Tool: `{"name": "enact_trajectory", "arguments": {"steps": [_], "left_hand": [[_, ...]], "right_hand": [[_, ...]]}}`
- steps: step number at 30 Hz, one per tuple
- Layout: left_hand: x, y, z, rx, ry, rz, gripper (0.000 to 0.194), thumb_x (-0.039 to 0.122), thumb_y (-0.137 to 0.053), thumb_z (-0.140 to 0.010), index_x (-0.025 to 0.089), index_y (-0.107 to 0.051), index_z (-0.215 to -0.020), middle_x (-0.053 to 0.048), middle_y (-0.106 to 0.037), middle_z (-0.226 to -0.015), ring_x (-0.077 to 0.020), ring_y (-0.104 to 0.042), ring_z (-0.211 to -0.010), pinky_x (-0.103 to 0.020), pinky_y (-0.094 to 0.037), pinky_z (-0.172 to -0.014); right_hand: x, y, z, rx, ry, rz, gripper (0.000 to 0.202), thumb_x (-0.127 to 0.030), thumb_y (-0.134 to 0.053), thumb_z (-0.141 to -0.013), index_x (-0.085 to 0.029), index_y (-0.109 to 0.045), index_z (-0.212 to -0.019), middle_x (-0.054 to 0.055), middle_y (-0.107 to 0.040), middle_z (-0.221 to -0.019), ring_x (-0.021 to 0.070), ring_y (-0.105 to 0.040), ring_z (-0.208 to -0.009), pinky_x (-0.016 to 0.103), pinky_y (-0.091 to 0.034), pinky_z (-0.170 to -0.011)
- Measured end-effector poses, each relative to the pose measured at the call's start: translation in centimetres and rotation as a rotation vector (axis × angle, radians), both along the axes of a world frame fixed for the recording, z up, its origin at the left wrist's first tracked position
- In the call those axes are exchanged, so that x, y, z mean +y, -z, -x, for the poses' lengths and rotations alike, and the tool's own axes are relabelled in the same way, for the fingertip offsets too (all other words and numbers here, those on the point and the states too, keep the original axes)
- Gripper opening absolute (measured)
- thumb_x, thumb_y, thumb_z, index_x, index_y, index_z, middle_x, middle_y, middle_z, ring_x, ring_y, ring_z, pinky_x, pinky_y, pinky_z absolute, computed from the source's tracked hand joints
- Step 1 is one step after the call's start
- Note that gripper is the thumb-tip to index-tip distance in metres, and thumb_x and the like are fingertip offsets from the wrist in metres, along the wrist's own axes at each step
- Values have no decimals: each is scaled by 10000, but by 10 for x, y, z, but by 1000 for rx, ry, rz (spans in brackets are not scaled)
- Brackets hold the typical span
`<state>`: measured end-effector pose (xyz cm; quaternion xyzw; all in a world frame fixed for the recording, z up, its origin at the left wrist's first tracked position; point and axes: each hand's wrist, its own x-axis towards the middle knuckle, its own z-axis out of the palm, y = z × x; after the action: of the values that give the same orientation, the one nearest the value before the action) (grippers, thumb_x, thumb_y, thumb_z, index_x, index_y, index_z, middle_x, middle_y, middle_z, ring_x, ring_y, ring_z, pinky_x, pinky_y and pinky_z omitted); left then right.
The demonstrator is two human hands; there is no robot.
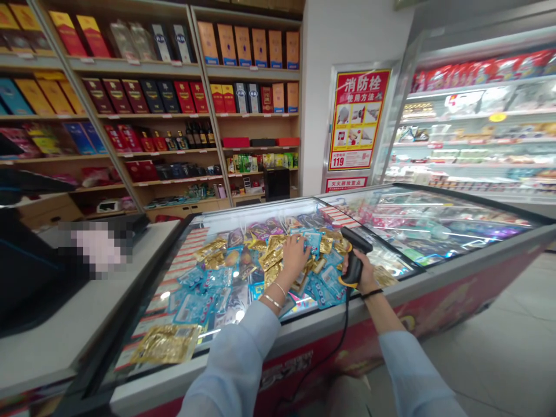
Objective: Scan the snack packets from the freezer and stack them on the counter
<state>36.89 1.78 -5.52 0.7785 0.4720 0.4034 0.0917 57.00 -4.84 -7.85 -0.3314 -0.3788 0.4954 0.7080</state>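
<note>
My right hand (367, 271) is wrapped round the grip of a black and yellow barcode scanner (354, 267), its cable hanging down in front of the freezer. My left hand (296, 255), with bangles at the wrist, lies over the pile with fingers stretched out. Under and beside it are shiny gold packets (273, 252) and a blue packet (313, 241). More blue packets (325, 286) lie between the two hands. At the left of the glass top are another group of blue packets (195, 304) and a large gold packet (165, 343).
The packets lie on the glass lid of a chest freezer (373, 231) with a grey rim. At the left stands a counter (39, 359) with black equipment. Shelves (174, 66) of boxed goods line the back wall. A lit display fridge (473, 121) stands at the right.
</note>
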Motion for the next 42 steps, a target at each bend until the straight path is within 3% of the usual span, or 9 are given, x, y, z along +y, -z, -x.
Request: {"name": "enact_trajectory", "arguments": {"steps": [4,8,14,18,22,26,30,36,42], "left_hand": [[1,-8,-5,-93,23,6,185,226,-598,-910,214,-667,-1081,-150,-619,-1247,-304,-524,-1224,-461,-363,-1094],[13,-44,15,-164,-38,-48,202,261,-528,-966,181,-663,-1094,-165,-631,-1178,-298,-556,-1171,-438,-377,-1074],[34,-126,117,-208,-188,-314,284,300,-412,-1020,159,-652,-1075,-142,-643,-1167,-260,-550,-1167,-406,-376,-1073],[29,-147,201,-162,-280,-421,352,374,-362,-1035,172,-650,-1053,-114,-660,-1121,-237,-565,-1133,-392,-394,-1055],[14,-124,272,-106,-364,-380,361,391,-355,-1023,186,-652,-1028,-112,-678,-1099,-239,-584,-1111,-386,-422,-1032],[3,-81,325,-82,-464,-239,318,347,-383,-992,187,-658,-986,-117,-696,-1085,-247,-600,-1097,-399,-441,-1027],[0,-40,362,-43,-549,-62,284,311,-418,-964,176,-666,-997,-129,-707,-1077,-255,-628,-1084,-408,-470,-1005],[7,1,374,71,-545,127,366,215,-452,-942,151,-589,-1275,-161,-685,-1274,-269,-631,-1205,-400,-460,-1038],[13,11,354,278,-322,224,483,268,-462,-960,269,-499,-1441,-105,-583,-1466,-261,-511,-1390,-471,-251,-1211]], "right_hand": [[-2,-2,-1,-21,-4,-12,363,-540,-734,-707,-227,-605,-839,-42,-564,-500,157,-520,-377,277,-444,-361],[-6,-12,-3,-17,26,-39,365,-543,-722,-720,-233,-591,-861,-45,-562,-516,149,-520,-389,263,-443,-373],[-7,-60,17,-18,36,-158,317,-503,-707,-733,-244,-604,-884,-47,-542,-511,148,-497,-382,266,-426,-366],[2,-87,72,-45,-53,-210,337,-538,-684,-730,-249,-600,-882,-47,-522,-498,153,-490,-374,270,-411,-350],[16,-86,151,-23,-273,-190,337,-545,-681,-733,-237,-605,-849,-50,-531,-483,136,-482,-357,245,-406,-337],[26,-66,228,-45,-501,-72,350,-561,-682,-730,-229,-573,-704,-20,-572,-471,136,-498,-348,249,-439,-334],[34,-44,278,-75,-615,23,353,-543,-719,-709,-222,-574,-695,-18,-596,-465,138,-525,-341,242,-456,-327],[43,-17,302,-128,-603,73,382,-532,-785,-661,-215,-593,-753,-22,-613,-468,152,-538,-322,248,-445,-300],[45,-7,305,-137,-591,86,361,-532,-767,-695,-223,-600,-779,-22,-609,-483,157,-539,-333,264,-449,-314]]}}
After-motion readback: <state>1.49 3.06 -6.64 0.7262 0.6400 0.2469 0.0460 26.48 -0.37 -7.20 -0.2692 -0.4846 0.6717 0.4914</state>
